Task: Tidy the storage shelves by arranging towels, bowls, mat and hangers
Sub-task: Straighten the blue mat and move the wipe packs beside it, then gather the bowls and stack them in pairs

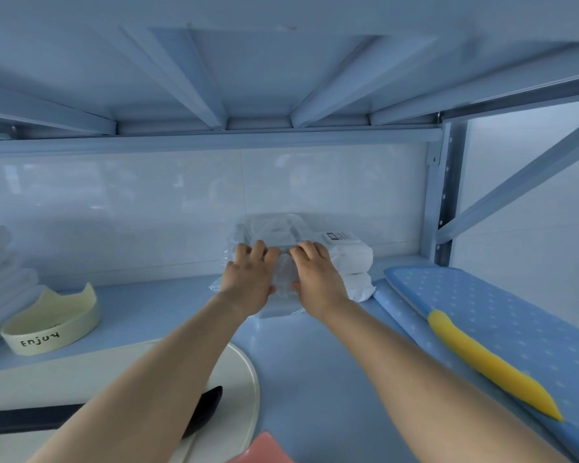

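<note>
Wrapped towels [348, 259], two plastic-sleeved white packs stacked one on the other, lie at the back of the shelf [168, 302], close to the tiled wall, with their long axis running left to right along it. Both hands meet the stack head-on from the front. The left hand [248, 279] and right hand [318, 279] sit side by side, fingers curled over the upper pack's near edge and thumbs beneath, gripping it. The grip lies toward the stack's left end, so most of its length extends beyond the right hand, toward the dotted mat [482, 309] just beside it. The bowl [47, 325] stands well apart on the left.
</note>
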{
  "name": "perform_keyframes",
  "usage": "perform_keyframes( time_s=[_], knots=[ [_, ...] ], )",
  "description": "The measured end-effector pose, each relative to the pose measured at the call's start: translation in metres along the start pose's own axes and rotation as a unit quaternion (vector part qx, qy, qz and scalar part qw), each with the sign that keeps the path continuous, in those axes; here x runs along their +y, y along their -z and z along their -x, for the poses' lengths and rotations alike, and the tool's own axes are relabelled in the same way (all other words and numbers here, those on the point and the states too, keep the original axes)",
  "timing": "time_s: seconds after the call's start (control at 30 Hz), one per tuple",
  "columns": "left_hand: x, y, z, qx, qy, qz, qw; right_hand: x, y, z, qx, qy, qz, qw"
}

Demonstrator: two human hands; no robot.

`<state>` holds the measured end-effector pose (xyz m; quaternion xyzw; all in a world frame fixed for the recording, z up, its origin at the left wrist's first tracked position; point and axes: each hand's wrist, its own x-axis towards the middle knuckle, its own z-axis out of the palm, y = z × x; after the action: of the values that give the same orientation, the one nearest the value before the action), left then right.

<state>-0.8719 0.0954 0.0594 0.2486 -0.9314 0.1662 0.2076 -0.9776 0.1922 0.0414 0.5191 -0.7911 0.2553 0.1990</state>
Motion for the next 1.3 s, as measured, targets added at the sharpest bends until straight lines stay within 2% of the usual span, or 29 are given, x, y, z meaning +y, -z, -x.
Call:
perform_keyframes(
  time_s=[0.23,0.37,0.47,0.53,0.67,0.77,0.87,0.97,1.07,1.13,1.3],
  knots=[
    [-0.005,-0.003,0.001,-0.007,-0.017,0.011,1.0,-0.003,0.0,0.004,-0.004,-0.002,-0.017,1.0],
    [-0.025,0.008,0.008,-0.031,-0.074,0.111,0.991,0.002,0.012,0.013,-0.03,-0.006,-0.053,0.998],
    [-0.033,0.019,0.022,0.005,-0.075,0.142,0.987,0.001,0.023,0.029,0.061,-0.033,-0.124,0.99],
    [-0.031,0.03,0.036,-0.011,-0.059,0.173,0.983,-0.006,0.03,0.041,0.088,-0.035,-0.153,0.984],
    [-0.029,0.054,0.082,-0.086,-0.07,0.242,0.964,-0.023,0.049,0.054,0.024,0.02,-0.149,0.988],
    [-0.029,0.073,0.124,-0.071,-0.029,0.294,0.953,-0.042,0.07,0.059,-0.013,0.059,-0.189,0.98],
    [-0.019,0.093,0.161,-0.07,0.019,0.324,0.943,-0.064,0.082,0.081,-0.04,0.054,-0.272,0.96],
    [-0.003,0.099,0.191,-0.066,0.055,0.307,0.948,-0.077,0.085,0.113,-0.098,0.064,-0.307,0.944],
    [0.009,0.105,0.216,-0.078,0.091,0.215,0.969,-0.077,0.092,0.143,-0.16,0.083,-0.286,0.941],
    [0.014,0.11,0.232,-0.083,0.102,0.206,0.97,-0.075,0.101,0.161,-0.18,0.09,-0.274,0.94],
    [0.036,0.12,0.27,0.001,0.112,0.215,0.97,-0.081,0.122,0.209,-0.211,0.105,-0.295,0.926]
  ],
)
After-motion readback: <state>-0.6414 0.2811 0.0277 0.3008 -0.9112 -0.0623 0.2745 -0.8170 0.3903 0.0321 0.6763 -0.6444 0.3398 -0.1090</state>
